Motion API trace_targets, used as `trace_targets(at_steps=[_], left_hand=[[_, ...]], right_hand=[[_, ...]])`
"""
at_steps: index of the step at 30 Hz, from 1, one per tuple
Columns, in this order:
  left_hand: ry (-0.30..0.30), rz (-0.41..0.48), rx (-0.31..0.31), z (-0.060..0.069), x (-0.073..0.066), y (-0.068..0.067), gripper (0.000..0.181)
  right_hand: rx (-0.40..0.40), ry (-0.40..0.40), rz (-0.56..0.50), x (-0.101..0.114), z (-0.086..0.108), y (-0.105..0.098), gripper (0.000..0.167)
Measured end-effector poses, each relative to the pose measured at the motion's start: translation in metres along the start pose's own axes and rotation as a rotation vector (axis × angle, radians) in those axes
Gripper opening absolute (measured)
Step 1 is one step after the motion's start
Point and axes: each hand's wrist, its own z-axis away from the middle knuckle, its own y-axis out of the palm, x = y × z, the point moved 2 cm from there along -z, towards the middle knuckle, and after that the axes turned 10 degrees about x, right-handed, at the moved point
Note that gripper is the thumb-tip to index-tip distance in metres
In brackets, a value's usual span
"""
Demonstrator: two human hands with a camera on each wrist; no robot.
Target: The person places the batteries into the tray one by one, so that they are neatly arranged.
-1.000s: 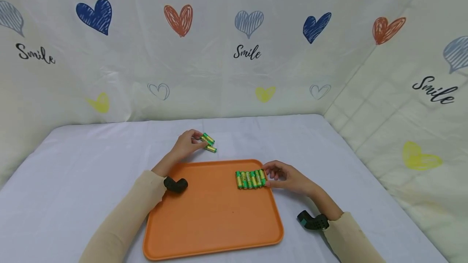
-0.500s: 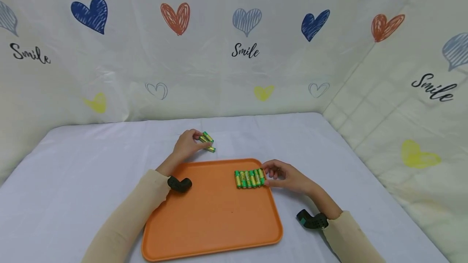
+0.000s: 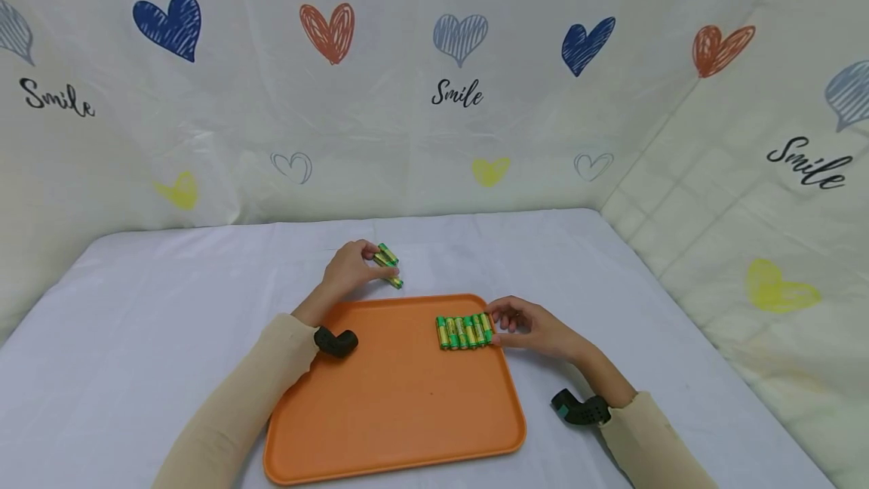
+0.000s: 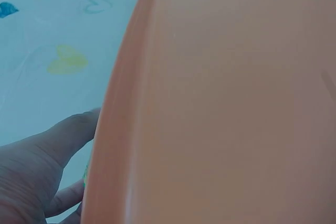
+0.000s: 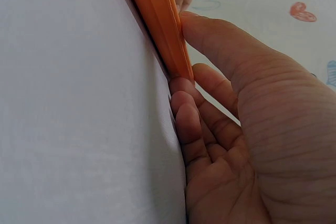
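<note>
In the head view my left hand [image 3: 348,266] reaches past the far edge of the orange tray [image 3: 394,398]. Its thumb and fingers close on the ends of a green-and-gold battery [image 3: 383,261]. Two more batteries lie against it: one just beyond [image 3: 389,253], one partly under the thumb [image 3: 397,283]. My right hand [image 3: 536,330] is at the tray's right rim, beside a row of several batteries [image 3: 465,332]. Thumb and forefinger reach over the rim [image 5: 168,19] in the right wrist view, other fingers curled outside it. Whether they pinch the end battery is hidden.
A white cloth [image 3: 170,323] covers the table under the tray. Behind and to the right hangs a pale curtain [image 3: 407,119] printed with hearts and "Smile". Black wrist cameras sit on both arms, the left one [image 3: 336,342] above the tray.
My left thumb has slid right across the loose batteries, and the nearest battery has turned slightly and shifted towards me. The right hand and the row in the tray stay put.
</note>
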Motion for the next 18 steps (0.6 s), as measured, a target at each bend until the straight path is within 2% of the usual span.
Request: trace_targets(at_steps=[4,9,18], left_hand=[[-0.024,-0.035,0.003,0.0002,-0.001,-0.0001,0.062],[-0.018,-0.042,-0.013,0.0001,-0.0001,0.0012,0.057],[0.087,-0.122,-0.009,0.0001,0.0024,0.0,0.055]], right_hand=[[-0.002,-0.006,0.0,0.0,-0.0006,0.0005,0.041],[0.004,-0.017,0.0,0.0014,-0.0006,0.0008,0.042],[0.0,-0.014,0.004,0.0021,0.0002,0.0,0.041]])
